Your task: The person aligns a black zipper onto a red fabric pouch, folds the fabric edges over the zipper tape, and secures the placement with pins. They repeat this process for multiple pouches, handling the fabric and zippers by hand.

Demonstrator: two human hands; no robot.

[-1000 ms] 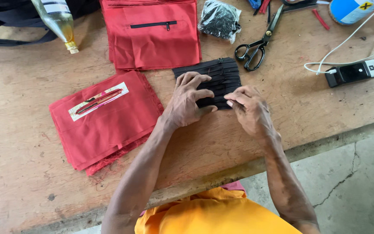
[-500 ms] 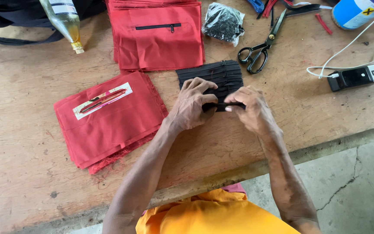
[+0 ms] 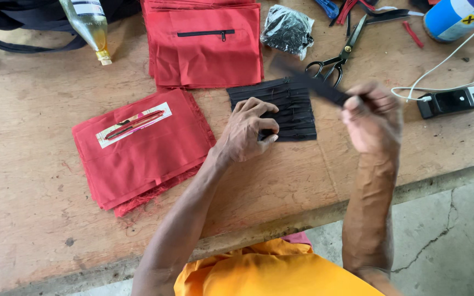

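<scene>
A flat bundle of black zippers (image 3: 286,107) lies on the wooden table (image 3: 39,219). My left hand (image 3: 248,129) rests on the bundle's near left corner, fingers pressing it down. Lifted above the table to the right, my right hand (image 3: 374,118) pinches one black zipper strip (image 3: 314,85), which slants up to the left and looks blurred. A stack of red fabric pieces (image 3: 138,151) with a cut zipper window lies left of my left hand. Another red stack (image 3: 207,44), with black zippers sewn in, lies at the far edge.
Black scissors (image 3: 338,57) lie behind the bundle, beside a clear bag of small black parts (image 3: 286,27). At the right are a black device (image 3: 456,100) with a white cable and a blue can (image 3: 456,16). A bottle (image 3: 89,24) and black straps sit far left.
My right hand has drawn one zipper strip out of the bundle and lifted it to the right. My left hand stays on the bundle.
</scene>
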